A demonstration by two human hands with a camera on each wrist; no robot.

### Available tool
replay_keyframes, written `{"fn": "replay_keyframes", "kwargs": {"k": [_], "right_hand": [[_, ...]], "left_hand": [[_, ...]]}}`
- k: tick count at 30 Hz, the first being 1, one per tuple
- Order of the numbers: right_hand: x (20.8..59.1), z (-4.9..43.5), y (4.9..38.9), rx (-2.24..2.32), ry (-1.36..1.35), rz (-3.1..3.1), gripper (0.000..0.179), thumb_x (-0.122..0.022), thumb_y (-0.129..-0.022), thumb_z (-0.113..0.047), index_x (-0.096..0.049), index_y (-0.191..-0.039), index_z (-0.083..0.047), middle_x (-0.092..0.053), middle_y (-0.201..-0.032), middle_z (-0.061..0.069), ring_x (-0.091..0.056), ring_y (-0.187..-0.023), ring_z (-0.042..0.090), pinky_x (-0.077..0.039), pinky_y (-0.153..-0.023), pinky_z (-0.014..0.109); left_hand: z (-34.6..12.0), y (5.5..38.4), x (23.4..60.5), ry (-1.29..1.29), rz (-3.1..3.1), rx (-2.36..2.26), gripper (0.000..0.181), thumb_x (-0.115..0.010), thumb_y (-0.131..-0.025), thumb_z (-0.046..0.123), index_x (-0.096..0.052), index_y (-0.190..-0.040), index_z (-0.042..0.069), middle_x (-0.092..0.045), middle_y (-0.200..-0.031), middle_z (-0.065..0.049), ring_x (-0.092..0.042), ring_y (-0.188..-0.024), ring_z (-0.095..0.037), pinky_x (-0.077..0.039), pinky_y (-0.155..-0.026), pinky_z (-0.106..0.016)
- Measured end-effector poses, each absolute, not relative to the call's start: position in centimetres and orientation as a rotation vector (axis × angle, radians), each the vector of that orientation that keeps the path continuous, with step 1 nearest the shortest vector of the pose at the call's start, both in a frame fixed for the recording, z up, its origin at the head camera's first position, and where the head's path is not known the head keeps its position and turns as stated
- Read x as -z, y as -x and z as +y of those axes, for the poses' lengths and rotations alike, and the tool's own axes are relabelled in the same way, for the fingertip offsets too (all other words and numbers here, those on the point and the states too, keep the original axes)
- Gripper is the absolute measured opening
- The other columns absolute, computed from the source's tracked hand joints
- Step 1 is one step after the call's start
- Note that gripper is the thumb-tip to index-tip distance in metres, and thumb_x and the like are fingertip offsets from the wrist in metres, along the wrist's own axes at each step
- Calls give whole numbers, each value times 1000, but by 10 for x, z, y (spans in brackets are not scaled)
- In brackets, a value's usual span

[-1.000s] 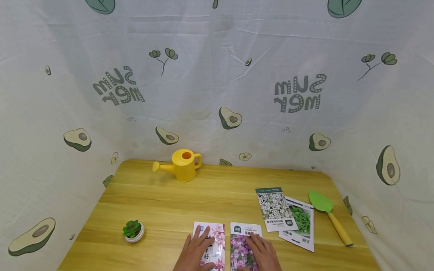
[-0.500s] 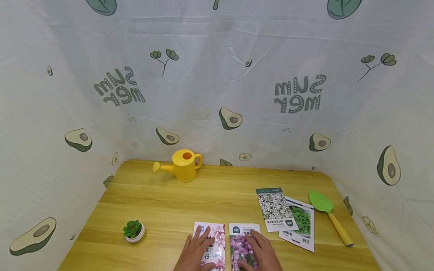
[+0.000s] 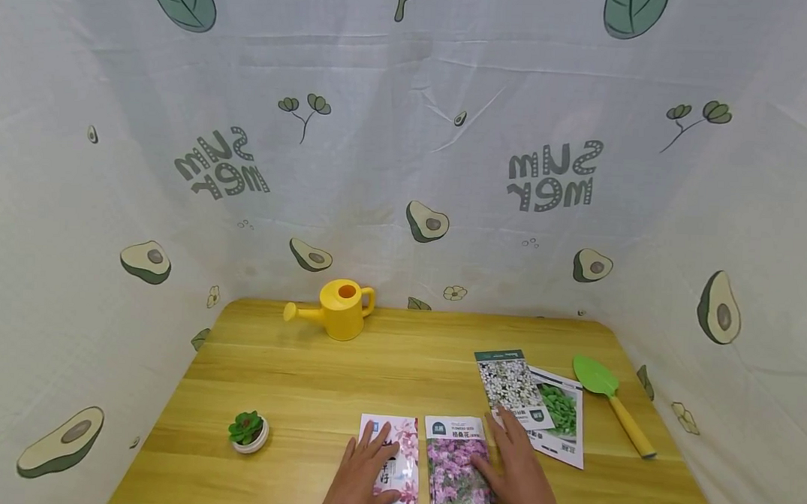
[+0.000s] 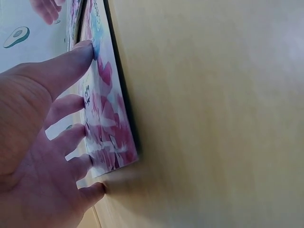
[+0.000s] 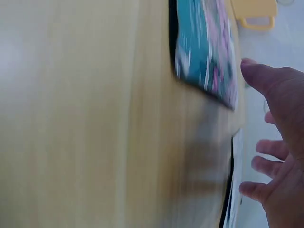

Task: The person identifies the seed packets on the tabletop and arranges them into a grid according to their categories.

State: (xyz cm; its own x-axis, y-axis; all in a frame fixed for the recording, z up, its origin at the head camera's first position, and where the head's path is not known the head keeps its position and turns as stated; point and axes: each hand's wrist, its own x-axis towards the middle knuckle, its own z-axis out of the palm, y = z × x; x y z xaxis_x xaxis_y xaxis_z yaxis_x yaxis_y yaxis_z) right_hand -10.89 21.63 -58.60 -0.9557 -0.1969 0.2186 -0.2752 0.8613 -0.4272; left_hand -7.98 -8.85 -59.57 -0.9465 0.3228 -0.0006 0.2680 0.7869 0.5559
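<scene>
My left hand [image 3: 363,472] rests with spread fingers on a white seed packet with pink blossoms [image 3: 406,440]. In the left wrist view its thumb and fingertips touch the face of that packet [image 4: 111,118]. Beside it lies a purple-flower seed packet [image 3: 455,472]. Over its right edge is my right hand [image 3: 519,467], fingers extended and holding nothing; the right wrist view has that hand [image 5: 285,137] raised off the packet [image 5: 204,47]. The right fingertips overlap the lower edge of a white-flower seed packet [image 3: 506,380], which partly covers a green-leaf seed packet [image 3: 559,409].
On the wooden table [image 3: 289,382], a yellow watering can [image 3: 343,313] stands at the back left. A small potted succulent [image 3: 248,431] is at the left. A green trowel with a yellow handle [image 3: 613,404] lies at the right. A printed cloth [image 3: 380,168] surrounds the table.
My right hand has lifted from the purple-flower packet and moved right, toward the white-flower packet. The purple-flower packet had shifted slightly left earlier. My left hand has stayed in place.
</scene>
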Motion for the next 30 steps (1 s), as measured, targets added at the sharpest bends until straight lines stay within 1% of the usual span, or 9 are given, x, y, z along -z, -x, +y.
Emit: {"fn": "replay_keyframes", "kwargs": {"k": [2,6,9,12,18,21,24,27,30], "right_hand": [[589,224,114,-678,-367,-2843,78,-89,-90,-34,-57,-151,3,-44,-160,35,-42,-145,59,-42,-111,76],[592,238,125,-690,-347,-2833,79,-87,-92,-32,-54,-153,4,-39,-162,38,-38,-146,61,-39,-111,79],[593,248,131,-743,-305,-2851,79,-85,-94,-29,-49,-155,6,-34,-164,39,-31,-149,62,-35,-112,81],[596,255,135,-739,-276,-2845,79,-85,-94,-26,-48,-155,7,-33,-163,41,-29,-149,64,-30,-114,82],[600,267,137,-674,-228,-2825,82,-86,-93,-27,-47,-155,10,-32,-160,45,-31,-144,71,-28,-106,89],[599,271,136,-666,-183,-2842,82,-86,-93,-24,-46,-155,10,-30,-161,45,-29,-144,72,-25,-103,93],[598,274,136,-686,-140,-2885,82,-83,-94,-24,-43,-157,10,-26,-162,47,-23,-147,72,-20,-104,94],[600,276,137,-724,-117,-2942,82,-79,-98,-29,-39,-158,10,-20,-163,49,-16,-149,73,-14,-106,95],[603,279,136,-762,-101,-2967,83,-76,-101,-30,-36,-160,11,-17,-164,49,-11,-149,74,-10,-108,94]], "left_hand": [[-88,80,594,-476,2887,-862,72,-93,-83,35,-66,-146,14,-46,-168,-12,-35,-156,-49,-32,-120,-75],[-86,81,591,-445,2881,-833,72,-93,-83,35,-66,-147,15,-45,-169,-10,-34,-157,-47,-32,-121,-73],[-85,82,589,-419,2871,-808,72,-92,-84,36,-65,-147,17,-44,-170,-9,-32,-159,-45,-31,-123,-71],[-84,83,588,-411,2870,-797,73,-92,-84,37,-65,-148,16,-43,-171,-9,-31,-159,-45,-31,-124,-70],[-84,81,588,-379,2843,-851,72,-93,-83,35,-66,-147,16,-38,-173,-11,-26,-161,-46,-28,-125,-70],[-84,81,588,-393,2842,-872,73,-93,-83,36,-65,-147,16,-38,-173,-14,-26,-161,-47,-28,-125,-70],[-86,80,587,-419,2856,-902,73,-93,-82,36,-65,-146,15,-38,-172,-18,-28,-160,-48,-29,-124,-70],[-89,78,586,-447,2881,-930,73,-94,-81,35,-66,-145,14,-39,-170,-23,-31,-158,-50,-30,-123,-70],[-88,77,587,-457,2877,-958,73,-94,-80,33,-66,-144,13,-38,-170,-24,-29,-157,-52,-30,-122,-72]]}}
